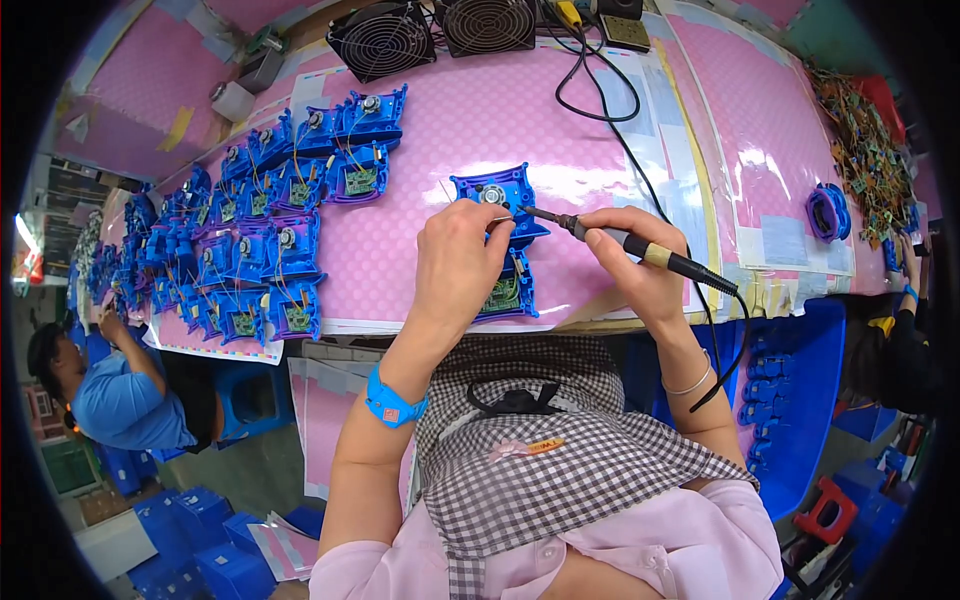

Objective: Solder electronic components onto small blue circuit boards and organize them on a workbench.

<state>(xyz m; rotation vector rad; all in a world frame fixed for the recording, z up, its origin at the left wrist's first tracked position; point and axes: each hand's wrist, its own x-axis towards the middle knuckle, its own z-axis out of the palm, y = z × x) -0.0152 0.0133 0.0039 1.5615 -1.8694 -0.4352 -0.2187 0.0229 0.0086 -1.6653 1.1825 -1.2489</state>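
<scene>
A blue plastic assembly [497,190] with a round metal part and a green circuit board [503,295] lies on the pink bench mat [450,120] in front of me. My left hand [458,262] rests on it, fingers pinched on a thin solder wire near the top. My right hand [630,255] grips a soldering iron [640,248] like a pen. Its tip touches the assembly just right of the round part. The iron's black cable [720,340] loops down past my right wrist.
Several similar blue assemblies [270,240] lie in rows at the left. Two small fans [430,35] stand at the back. A blue ring part [828,212] and a heap of small components [865,150] lie at the right. Other people sit at the left [110,390] and at the right [905,340].
</scene>
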